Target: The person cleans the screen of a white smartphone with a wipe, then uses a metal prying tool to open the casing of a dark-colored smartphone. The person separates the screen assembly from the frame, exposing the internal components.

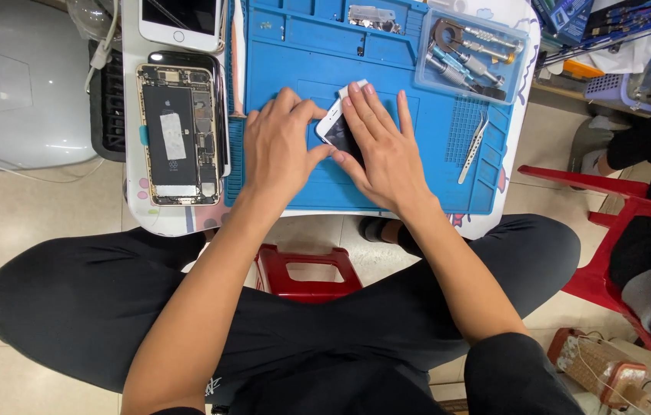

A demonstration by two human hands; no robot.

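A white smartphone [335,125] lies on the blue work mat [302,54], mostly covered by both hands. My left hand [279,150] presses on its left side with the thumb on the dark screen. My right hand [383,146] lies flat over its right part, fingers spread and pointing away from me. Only the phone's upper left corner and a strip of screen show between the hands.
An opened phone body [178,134] with bare internals lies left of the mat, with another white phone [179,19] above it. A clear tray of screwdrivers [471,54] and metal tweezers [474,146] sit at right. A red stool [306,269] stands below; another person sits on a red chair [641,223] at right.
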